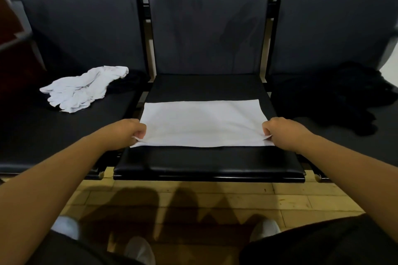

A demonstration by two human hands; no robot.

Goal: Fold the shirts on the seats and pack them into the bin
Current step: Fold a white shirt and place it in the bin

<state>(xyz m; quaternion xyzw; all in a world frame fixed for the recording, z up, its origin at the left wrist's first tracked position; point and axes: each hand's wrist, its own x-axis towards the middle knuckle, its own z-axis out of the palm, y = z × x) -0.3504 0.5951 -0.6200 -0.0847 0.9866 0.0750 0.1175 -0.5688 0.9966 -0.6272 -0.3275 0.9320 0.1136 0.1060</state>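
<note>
**Middle seat [206, 161] of a row of dark padded seats, seen from above and in front.** A folded shirt [204, 122], white, is laid flat across the cushion of the middle seat. It is folded into a wide, smooth rectangle whose long edges run from side to side. Its far edge is straight. Its near edge lies short of the seat's front lip, so that a band of black cushion is left bare.

The near left corner of the shirt is pinched by the left grip [131, 133], with the fingers curled over the cloth. The near right corner is pinched in the same way by the right grip [280, 132]. A small tuck of fabric is raised at each corner.

On the seat to the left of the middle seat, a crumpled shirt [84, 90], also white, is seen in a loose heap. A dark garment [127, 82] lies at its far side. On the seat to the right of the middle seat, a pile of dark clothes [336, 97] is heaped, and its separate pieces cannot be told apart. Below the front of the middle seat, a yellowish tiled floor [301, 198] is shown.
</note>
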